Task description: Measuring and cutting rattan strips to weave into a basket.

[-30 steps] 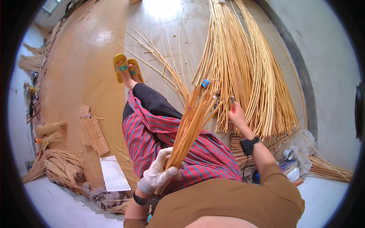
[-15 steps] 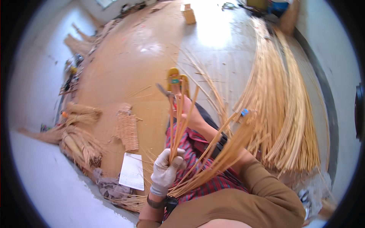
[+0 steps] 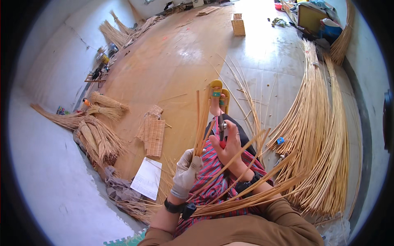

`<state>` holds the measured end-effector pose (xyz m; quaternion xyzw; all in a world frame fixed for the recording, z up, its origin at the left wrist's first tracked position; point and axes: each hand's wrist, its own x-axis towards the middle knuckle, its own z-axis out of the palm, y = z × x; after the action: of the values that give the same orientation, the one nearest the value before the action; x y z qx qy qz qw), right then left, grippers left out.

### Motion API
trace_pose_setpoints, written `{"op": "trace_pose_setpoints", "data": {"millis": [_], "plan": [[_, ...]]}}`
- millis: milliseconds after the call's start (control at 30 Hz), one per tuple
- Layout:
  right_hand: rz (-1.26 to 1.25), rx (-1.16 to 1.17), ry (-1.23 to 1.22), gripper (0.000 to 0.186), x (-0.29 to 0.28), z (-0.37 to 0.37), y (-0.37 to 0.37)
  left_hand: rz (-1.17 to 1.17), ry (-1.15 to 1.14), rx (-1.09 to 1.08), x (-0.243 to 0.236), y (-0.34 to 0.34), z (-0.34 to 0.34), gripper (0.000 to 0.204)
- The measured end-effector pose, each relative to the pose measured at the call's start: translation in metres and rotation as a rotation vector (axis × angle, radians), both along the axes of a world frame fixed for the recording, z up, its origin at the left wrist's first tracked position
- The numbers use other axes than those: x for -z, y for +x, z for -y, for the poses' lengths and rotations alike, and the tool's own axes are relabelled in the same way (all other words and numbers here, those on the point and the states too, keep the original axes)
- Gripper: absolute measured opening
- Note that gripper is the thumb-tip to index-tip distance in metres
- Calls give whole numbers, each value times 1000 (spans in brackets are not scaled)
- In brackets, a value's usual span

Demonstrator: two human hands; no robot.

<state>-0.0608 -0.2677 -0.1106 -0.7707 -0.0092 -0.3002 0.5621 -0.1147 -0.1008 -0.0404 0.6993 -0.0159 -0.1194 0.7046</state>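
My left hand (image 3: 186,172), in a white glove, grips a few upright tan rattan sticks (image 3: 200,141) over my lap. Just right of them my bare right hand (image 3: 227,149) is closed on a metal cutting tool (image 3: 222,128) with a red handle, its tip pointing up, close to the sticks. More loose sticks (image 3: 254,192) fan across my lap toward the right, over the red striped cloth (image 3: 203,168) and in front of my right forearm. Whether the tool's jaws touch any stick I cannot tell.
Long rattan bundles (image 3: 312,123) lie along the right wall, with a blue tape measure (image 3: 280,140). At left are shorter bundles (image 3: 98,139), woven panels (image 3: 154,135) and a white sheet (image 3: 146,178). A woven box (image 3: 238,25) and a cluttered cabinet (image 3: 308,18) stand farther back.
My right hand has come from the right to beside my left hand with the tool. The thick bunch has parted into a few upright sticks and others fanned rightward. The view has tilted up.
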Motion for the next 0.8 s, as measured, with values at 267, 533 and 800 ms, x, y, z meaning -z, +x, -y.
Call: {"op": "trace_pose_setpoints", "data": {"millis": [267,533,800], "plan": [[-1,17,-3,62,1,-22,-6,-43,-49,24,4,2,-3,30],[-192,-150,86,52,7,-15,-7,-50,-99,5,4,1,-3,29],[134,28,-149,59,-29,30,23,-28,-78,90,12,0,-6,25]]}}
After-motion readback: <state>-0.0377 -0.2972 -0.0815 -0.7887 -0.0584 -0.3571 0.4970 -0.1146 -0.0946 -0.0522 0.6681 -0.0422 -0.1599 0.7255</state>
